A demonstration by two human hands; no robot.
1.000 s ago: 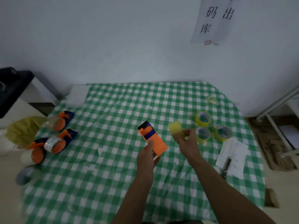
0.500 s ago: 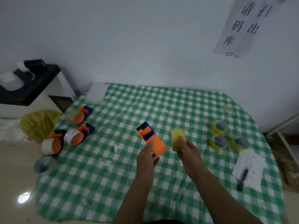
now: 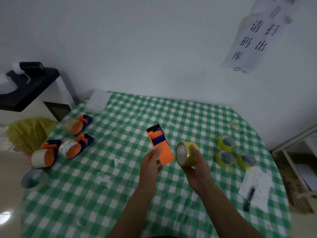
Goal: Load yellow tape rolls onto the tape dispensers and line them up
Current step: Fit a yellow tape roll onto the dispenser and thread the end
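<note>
**Above the checked table (image 3: 120,186), both hands are full**

The left hand (image 3: 151,163) curls its fingers around the lower end of the orange tape dispenser (image 3: 159,146). The right hand (image 3: 197,169) grips a yellow tape roll (image 3: 185,154), held in the air just beside the dispenser.

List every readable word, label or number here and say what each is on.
"请扫码出库": paper sign on the wall; the characters above it are cut off by the frame edge.
White sheet: faint marks, too blurred to read.
Printed tape roll: print too blurred to read.
</note>
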